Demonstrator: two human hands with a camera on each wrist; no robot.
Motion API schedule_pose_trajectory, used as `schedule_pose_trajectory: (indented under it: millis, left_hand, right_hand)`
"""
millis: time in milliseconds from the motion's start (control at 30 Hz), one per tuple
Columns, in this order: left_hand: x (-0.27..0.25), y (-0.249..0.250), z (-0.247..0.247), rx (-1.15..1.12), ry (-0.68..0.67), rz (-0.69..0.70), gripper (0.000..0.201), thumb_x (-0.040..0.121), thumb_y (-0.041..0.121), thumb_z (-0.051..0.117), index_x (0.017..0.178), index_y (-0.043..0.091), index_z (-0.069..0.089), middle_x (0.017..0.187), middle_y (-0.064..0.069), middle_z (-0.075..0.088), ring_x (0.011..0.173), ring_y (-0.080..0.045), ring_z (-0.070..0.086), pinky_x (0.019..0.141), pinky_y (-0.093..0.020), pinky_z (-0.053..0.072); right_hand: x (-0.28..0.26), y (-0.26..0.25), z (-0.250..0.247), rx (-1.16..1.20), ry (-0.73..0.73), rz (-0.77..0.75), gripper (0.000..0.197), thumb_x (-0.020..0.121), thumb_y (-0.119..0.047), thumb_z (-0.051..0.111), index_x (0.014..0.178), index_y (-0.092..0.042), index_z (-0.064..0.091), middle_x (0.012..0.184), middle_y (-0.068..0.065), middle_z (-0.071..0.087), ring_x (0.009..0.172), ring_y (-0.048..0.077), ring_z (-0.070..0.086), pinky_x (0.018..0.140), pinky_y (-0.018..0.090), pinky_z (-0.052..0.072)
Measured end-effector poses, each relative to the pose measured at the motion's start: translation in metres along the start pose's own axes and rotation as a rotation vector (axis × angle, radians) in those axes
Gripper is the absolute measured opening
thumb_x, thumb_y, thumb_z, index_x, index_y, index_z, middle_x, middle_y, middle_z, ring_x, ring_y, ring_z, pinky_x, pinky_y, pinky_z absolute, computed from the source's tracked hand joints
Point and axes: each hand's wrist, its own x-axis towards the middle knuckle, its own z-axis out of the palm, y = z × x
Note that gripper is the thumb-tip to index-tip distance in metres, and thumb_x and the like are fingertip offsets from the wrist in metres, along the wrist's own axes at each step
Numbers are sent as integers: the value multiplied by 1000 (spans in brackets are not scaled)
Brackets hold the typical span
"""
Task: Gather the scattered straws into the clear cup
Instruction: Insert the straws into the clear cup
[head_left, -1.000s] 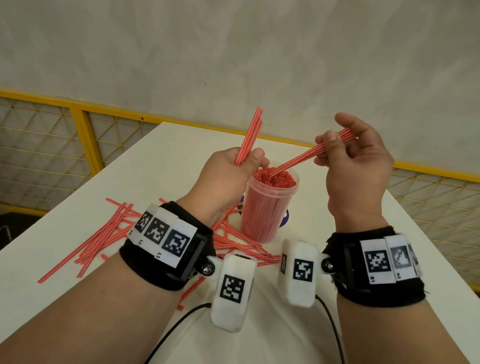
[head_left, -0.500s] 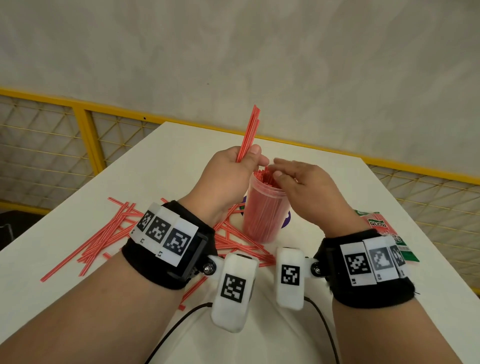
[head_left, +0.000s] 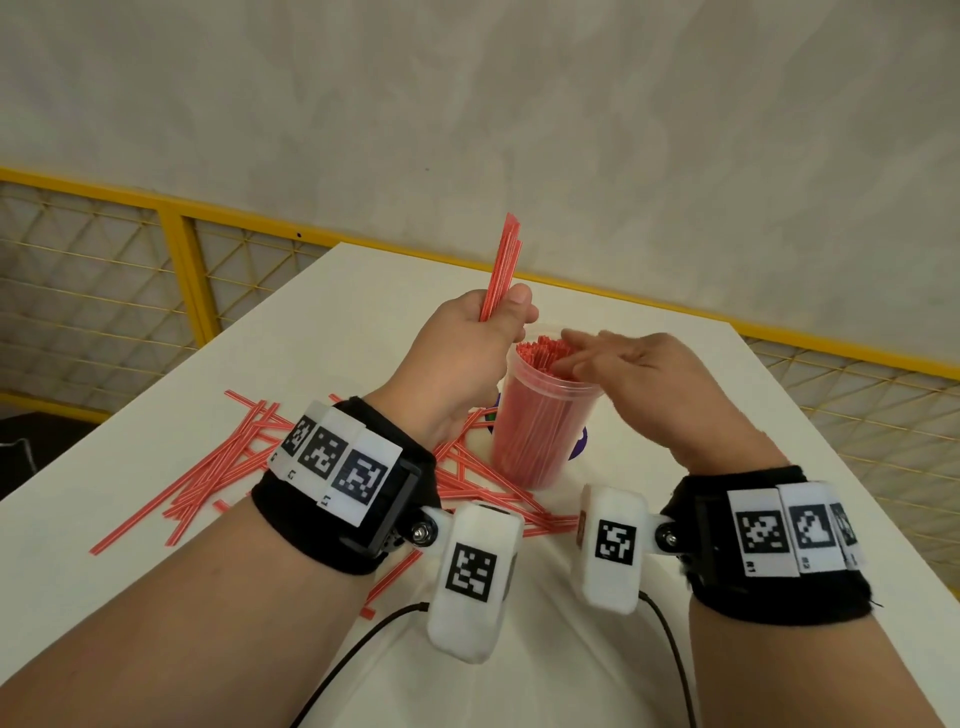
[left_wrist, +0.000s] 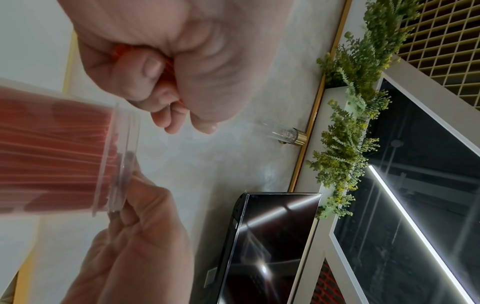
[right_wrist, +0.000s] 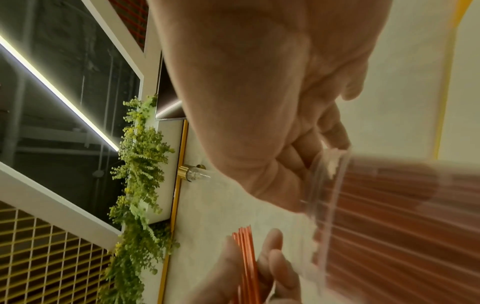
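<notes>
— On the white table (head_left: 322, 332)?
— Clear plastic cup (head_left: 540, 426), upright, near the middle, packed full of red straws standing on end.

— Left hand (head_left: 462, 358)?
— Just left of the cup and raised beside its rim, clenched round a small bundle of red-and-white striped straws (head_left: 501, 270). Bundle nearly upright, tops well above the cup's mouth, thumb pressed against the side. From the left wrist view, curled fingers (left_wrist: 145, 67) wrapped tight, slivers of red between them.

— Right hand (head_left: 644, 374)?
— Over the right side of the cup, palm down, fingers extended and relaxed, grasping nothing. Fingertips (head_left: 576, 345) resting on the straw tops inside the cup's mouth. From the right wrist view, fingers at the cup rim (right_wrist: 330, 172); blurred, so exact contact hard to tell.

— Straws outside the cup?
— Loose straws (head_left: 218, 467) scattered flat on the table left of the cup, many roughly parallel, more criss-crossed against the cup's base and towards the wearer.

— Under the cup?
— Something purple (head_left: 579, 447) showing at the base on the right; too hidden to name.

— Beyond the cup?
— Yellow railing with mesh (head_left: 93, 270) past the table's far edge, pale wall behind.

— On the wrists?
— Black bands with white marker tags (head_left: 337, 457), each with a white camera housing (head_left: 475, 577) and a black cable.
</notes>
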Motion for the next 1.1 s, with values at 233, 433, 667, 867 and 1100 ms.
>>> schedule_pose_trajectory:
  millis: [233,433,667,867,1100]
  left_hand:
    - [1,0,-1,-166,-85,-51,25,103,32,43,107,18,63,74,1,56,41,-5,31,35,-17,24]
    - [-4,0,0,-175,-294,-64,27,98,34,53,103,13,68,69,1,65,40,-5,37,35,-14,26]
    - [-7,0,2,-173,-400,-79,37,97,33,52,112,1,62,73,-3,69,37,-4,42,33,-14,27]
    - [-7,-1,4,-125,-424,-55,36,97,36,51,103,4,67,75,-7,71,38,-6,41,34,-14,30]
    - [-7,-2,4,-83,-407,-51,38,98,36,51,106,1,65,72,-5,69,38,-6,40,34,-15,29]
  right_hand:
    - [2,-4,4,124,308,-90,25,88,-20,60,83,-41,72,97,-24,71,94,-13,60,77,3,42]
    - [-3,-16,2,357,396,-156,22,86,-21,72,105,-31,67,84,-10,75,78,2,68,72,16,51]
    - [-5,-20,4,584,313,-123,37,86,-14,71,121,-19,61,83,6,75,75,15,69,76,33,57]
    - [-3,-17,7,704,321,-124,33,84,-6,70,116,-13,65,75,12,71,64,22,61,62,29,53]
    - [-3,-18,6,726,315,-107,28,82,-7,71,109,-15,66,77,11,74,65,21,67,62,27,54]
